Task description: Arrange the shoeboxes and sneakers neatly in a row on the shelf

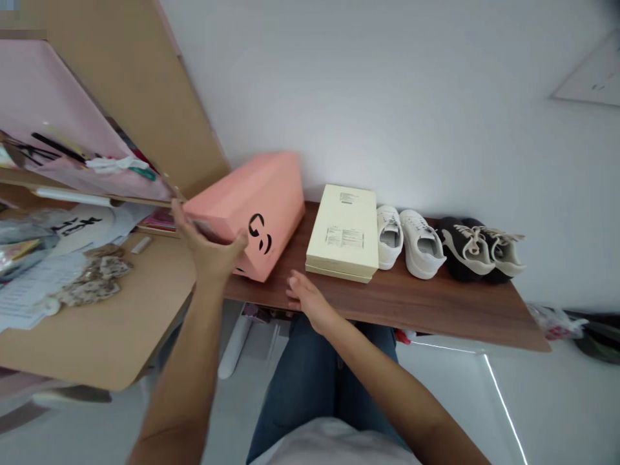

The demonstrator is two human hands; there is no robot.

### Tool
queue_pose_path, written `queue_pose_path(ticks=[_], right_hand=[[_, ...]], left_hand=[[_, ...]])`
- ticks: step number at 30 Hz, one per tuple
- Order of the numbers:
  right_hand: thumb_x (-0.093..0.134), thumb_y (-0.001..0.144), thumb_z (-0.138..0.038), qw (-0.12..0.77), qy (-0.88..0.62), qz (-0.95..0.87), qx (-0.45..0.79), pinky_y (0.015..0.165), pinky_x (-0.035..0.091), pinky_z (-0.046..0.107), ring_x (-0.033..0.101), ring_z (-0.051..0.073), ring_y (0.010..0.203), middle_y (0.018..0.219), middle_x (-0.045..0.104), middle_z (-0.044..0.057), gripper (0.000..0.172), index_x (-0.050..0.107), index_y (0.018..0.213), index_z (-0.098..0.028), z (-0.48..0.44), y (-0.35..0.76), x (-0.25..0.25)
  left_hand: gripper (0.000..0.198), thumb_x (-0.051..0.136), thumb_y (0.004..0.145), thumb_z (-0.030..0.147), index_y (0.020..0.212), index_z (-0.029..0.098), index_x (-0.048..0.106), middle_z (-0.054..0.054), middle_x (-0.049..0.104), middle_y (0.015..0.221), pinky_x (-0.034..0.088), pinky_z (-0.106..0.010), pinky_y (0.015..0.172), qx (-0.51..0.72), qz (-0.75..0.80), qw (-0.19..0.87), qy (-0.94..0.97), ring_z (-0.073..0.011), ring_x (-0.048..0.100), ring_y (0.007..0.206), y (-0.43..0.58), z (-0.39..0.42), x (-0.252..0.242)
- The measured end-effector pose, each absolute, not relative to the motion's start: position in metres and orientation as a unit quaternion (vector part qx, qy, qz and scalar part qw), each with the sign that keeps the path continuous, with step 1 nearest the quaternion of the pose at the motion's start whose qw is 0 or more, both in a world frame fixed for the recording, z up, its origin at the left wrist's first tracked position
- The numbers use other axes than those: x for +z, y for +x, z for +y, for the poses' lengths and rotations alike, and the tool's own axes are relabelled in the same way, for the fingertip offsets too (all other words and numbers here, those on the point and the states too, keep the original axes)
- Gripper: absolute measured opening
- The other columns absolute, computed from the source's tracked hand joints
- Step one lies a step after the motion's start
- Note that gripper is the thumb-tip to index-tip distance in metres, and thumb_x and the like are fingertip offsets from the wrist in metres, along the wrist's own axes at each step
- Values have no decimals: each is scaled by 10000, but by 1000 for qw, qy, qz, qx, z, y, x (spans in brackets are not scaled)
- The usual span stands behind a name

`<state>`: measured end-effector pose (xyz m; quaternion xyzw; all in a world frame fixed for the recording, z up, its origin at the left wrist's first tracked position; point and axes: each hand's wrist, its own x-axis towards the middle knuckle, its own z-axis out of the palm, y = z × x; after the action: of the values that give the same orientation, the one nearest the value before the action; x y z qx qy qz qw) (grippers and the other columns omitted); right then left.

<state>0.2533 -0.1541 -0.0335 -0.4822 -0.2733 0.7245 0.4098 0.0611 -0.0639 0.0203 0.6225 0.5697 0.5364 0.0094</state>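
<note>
My left hand grips the near end of a pink shoe box, fingers wrapped round its edge; the box is tilted, one end resting on the brown wooden shelf. My right hand rests at the shelf's front edge with fingers stretched out, holding nothing, just in front of a cream shoe box lying flat. Right of that box stands a pair of white sneakers, then a pair of black sneakers with beige laces.
A light wooden desk on the left carries papers, a patterned cloth and a pink board. A white wall runs behind the shelf. Bags lie on the floor at far right. My legs in jeans are below.
</note>
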Motion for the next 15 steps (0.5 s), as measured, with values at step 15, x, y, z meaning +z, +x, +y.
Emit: queue_pose_path(ticks=[15], right_hand=[[686,771,-594,377,-501,-253,737,827,479,384,668,240,961,1170,686,131,472,698,1084,-240,-284,442,-51]], left_hand=[[490,674,773,251,1250,341,607,-137,549,1289,160,-650,1108,199,398,-152,883,-326,446,1299,76,-56,-52]])
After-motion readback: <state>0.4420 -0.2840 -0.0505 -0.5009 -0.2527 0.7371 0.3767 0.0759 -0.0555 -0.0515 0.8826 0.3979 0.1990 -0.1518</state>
